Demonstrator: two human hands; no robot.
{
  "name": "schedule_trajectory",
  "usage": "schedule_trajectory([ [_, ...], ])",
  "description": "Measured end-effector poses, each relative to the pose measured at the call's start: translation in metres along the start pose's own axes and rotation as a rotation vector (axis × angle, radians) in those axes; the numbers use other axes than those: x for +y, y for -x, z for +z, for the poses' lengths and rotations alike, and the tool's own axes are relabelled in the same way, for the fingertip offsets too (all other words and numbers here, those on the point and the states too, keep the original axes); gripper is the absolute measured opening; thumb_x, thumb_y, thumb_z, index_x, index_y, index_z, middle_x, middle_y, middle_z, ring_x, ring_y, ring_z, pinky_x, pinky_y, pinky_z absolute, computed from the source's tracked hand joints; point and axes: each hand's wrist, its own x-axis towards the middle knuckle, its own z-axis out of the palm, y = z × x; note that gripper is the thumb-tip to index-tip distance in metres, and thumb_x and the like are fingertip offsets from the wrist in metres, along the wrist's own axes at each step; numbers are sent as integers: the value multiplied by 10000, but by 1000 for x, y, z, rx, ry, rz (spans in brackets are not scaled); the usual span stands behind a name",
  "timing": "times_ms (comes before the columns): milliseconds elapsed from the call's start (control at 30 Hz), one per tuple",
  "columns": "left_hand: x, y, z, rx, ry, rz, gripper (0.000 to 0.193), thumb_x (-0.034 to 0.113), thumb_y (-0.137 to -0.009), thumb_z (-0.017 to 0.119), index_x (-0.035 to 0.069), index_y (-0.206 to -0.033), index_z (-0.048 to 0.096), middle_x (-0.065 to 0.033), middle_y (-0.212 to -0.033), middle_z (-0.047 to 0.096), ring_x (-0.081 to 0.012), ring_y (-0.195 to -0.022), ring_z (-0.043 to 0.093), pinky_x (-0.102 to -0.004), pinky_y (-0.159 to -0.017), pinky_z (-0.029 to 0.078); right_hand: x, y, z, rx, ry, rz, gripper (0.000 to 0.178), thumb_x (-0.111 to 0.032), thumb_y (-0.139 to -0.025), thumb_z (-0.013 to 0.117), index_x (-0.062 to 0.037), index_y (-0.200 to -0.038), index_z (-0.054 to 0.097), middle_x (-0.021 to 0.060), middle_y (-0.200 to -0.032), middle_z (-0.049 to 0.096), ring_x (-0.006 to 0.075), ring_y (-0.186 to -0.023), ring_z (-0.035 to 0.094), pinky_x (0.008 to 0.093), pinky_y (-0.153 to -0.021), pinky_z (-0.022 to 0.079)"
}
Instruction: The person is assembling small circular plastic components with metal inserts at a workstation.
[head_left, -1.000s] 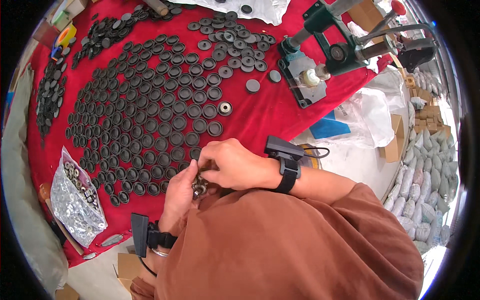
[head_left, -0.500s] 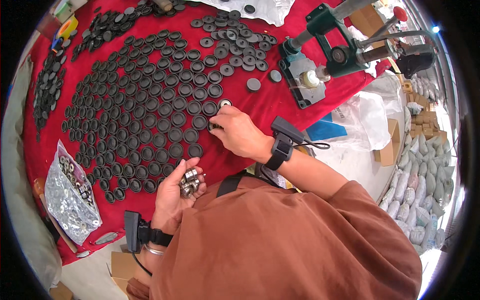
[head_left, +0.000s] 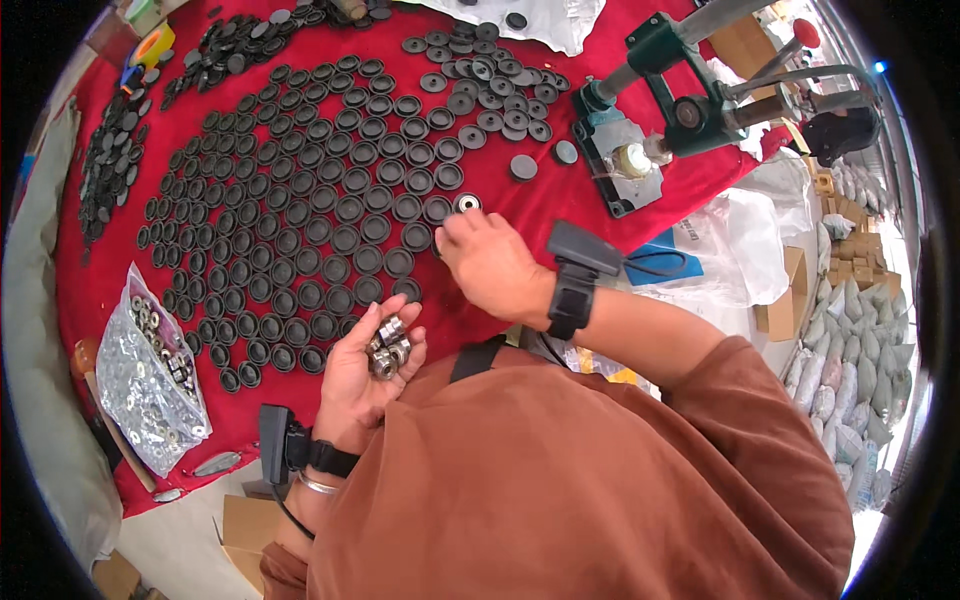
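My left hand (head_left: pixel 368 368) is cupped palm up in front of my body, fingers curled around several small shiny metal bearings (head_left: pixel 388 352). My right hand (head_left: pixel 490 262) reaches over the near right edge of the rows of round black caps (head_left: pixel 335 210), back of the hand up. Its fingers are bent down and slightly blurred, and whatever lies under the fingertips is hidden. Just beyond these fingers one black cap holds a bright metal bearing (head_left: pixel 468 203) in its middle. The neighbouring caps to the left look like open shallow cups.
A clear plastic bag of metal parts (head_left: pixel 150 390) lies at the left, beside a wooden-handled tool (head_left: pixel 118 430). Flat black discs (head_left: pixel 490 85) are heaped at the back. A green hand press (head_left: pixel 650 120) stands at the back right of the red cloth (head_left: pixel 560 210).
The view has shifted a little, so the scene sits further right. My right fingers have drawn back slightly from the cap with the bearing, which now shows fully. My left hand still holds the bearings.
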Motion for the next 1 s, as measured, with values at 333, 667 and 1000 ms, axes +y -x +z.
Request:
schedule_trajectory([
  [333, -5, 7, -13, -92, -13, -91, 268, 216, -940, 450, -5, -1049, 554, -104, -941, 618, -198, -828, 635, -319, -685, 580, -38, 8, -27, 65, -925, -70, 171, -123, -740, 615, -5, -864, 623, 134, -779, 534, 304, -764, 547, 381, -705, 469],
  [667, -3, 22, -14, 64, -91, -5, 274, 214, -919, 496, -2, -1078, 551, -126, -979, 620, -210, -821, 625, -321, -693, 563, -32, 5, -18, 48, -922, 248, 145, -118, -751, 622, -2, -838, 617, 151, -819, 575, 320, -773, 581, 388, -699, 486],
  [1000, 1, 22, -19, 109, -54, -10, 272, 234, -915, 501, 22, -1077, 554, -102, -957, 623, -200, -787, 620, -314, -680, 565, -34, -3, 18, 226, -755, 95, 169, -76, -739, 678, -4, -875, 607, 99, -787, 552, 264, -690, 561, 349, -610, 479],
])
